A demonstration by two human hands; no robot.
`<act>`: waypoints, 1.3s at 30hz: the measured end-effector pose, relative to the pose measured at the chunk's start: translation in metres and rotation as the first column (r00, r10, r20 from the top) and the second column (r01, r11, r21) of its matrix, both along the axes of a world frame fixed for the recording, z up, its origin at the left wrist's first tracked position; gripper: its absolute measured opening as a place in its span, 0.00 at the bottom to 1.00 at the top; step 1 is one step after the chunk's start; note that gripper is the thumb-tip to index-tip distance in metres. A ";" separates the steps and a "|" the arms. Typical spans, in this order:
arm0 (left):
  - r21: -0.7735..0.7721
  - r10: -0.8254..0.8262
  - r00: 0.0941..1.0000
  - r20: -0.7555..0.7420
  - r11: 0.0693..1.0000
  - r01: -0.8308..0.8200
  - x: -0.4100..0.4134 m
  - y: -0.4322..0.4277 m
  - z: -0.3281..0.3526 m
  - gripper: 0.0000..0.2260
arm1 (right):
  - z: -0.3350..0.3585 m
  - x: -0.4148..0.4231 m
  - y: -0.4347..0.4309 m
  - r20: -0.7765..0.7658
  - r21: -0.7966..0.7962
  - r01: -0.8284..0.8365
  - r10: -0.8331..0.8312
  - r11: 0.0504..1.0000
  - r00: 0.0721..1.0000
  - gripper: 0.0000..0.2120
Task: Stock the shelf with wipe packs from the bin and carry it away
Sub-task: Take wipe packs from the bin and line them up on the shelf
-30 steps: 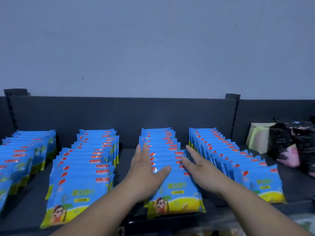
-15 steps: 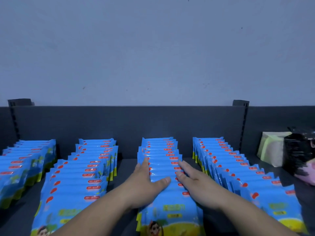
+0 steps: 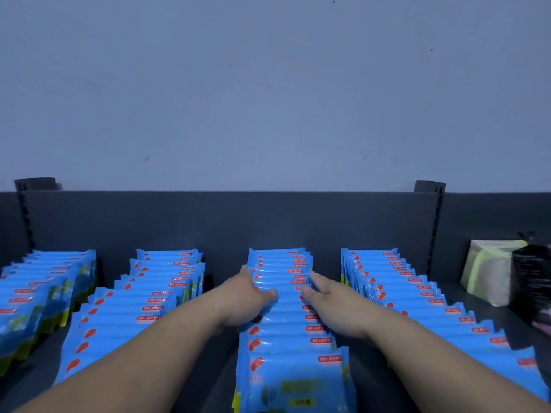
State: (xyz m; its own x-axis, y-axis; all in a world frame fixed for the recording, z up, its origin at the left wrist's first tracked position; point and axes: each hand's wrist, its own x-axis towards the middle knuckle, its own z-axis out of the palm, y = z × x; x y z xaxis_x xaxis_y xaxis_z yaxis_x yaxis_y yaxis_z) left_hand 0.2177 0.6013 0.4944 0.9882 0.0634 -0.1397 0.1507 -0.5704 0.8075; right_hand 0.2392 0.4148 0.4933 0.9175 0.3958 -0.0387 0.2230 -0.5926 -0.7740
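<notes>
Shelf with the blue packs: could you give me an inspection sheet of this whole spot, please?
Surface: dark shelf, with its back panel behind.
Job's things: wipe packs in four overlapping rows; bin not in view.
Clutter: pale green pack and dark packs at the right end.
Grippers: left hand and right hand flat on the third row, fingers straight.
Cables: nothing seen.
Surroundings: plain wall above.
</notes>
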 end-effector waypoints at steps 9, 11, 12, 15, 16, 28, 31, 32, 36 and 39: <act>0.003 -0.090 0.994 -0.060 0.996 0.090 -0.001 0.008 -0.003 0.21 | 0.000 0.003 -0.004 0.016 -0.071 -0.026 0.028 0.997 0.999 0.11; 0.022 -0.060 0.997 -0.048 0.998 0.061 0.002 0.011 -0.001 0.17 | 0.007 0.004 -0.003 0.032 -0.144 -0.031 0.036 0.989 0.999 0.11; 0.039 -0.037 0.998 -0.042 0.999 0.038 0.006 0.013 0.001 0.15 | 0.012 0.005 -0.002 0.046 -0.185 -0.031 0.040 0.982 0.998 0.11; 0.200 0.010 1.000 -0.005 0.980 -0.009 0.011 0.013 0.014 0.13 | 0.027 0.012 0.004 0.097 -0.309 -0.006 0.038 0.951 0.995 0.12; 0.225 0.010 1.000 -0.001 0.974 -0.010 0.014 0.013 0.016 0.13 | 0.029 0.016 0.006 0.104 -0.346 -0.004 0.043 0.938 0.994 0.13; 0.056 -0.068 0.995 -0.076 0.996 0.072 0.040 0.017 0.008 0.09 | 0.025 0.045 0.005 0.043 -0.304 -0.048 0.064 0.951 0.997 0.13; 0.038 -0.067 0.993 -0.098 0.997 0.071 0.041 0.016 0.007 0.11 | 0.023 0.045 0.007 0.025 -0.288 -0.059 0.069 0.956 0.997 0.14; 0.038 -0.065 0.993 -0.103 0.997 0.069 0.042 0.015 0.005 0.12 | 0.023 0.045 0.008 0.024 -0.284 -0.060 0.070 0.957 0.997 0.14; 0.059 -0.085 0.994 -0.076 0.994 0.090 0.042 0.013 0.004 0.12 | 0.022 0.045 0.005 0.050 -0.260 -0.058 0.073 0.964 0.996 0.13; 0.082 -0.084 0.994 -0.062 0.993 0.089 0.039 0.012 0.005 0.12 | 0.018 0.046 0.004 0.046 -0.244 -0.059 0.072 0.968 0.996 0.12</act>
State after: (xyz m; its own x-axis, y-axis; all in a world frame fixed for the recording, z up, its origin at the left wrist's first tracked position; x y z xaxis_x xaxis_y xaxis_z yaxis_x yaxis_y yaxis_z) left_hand 0.2567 0.6137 0.4990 0.9807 -0.0083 -0.1952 0.1432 -0.6493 0.7469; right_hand 0.2855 0.4186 0.5113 0.8932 0.4403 -0.0913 0.3056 -0.7434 -0.5949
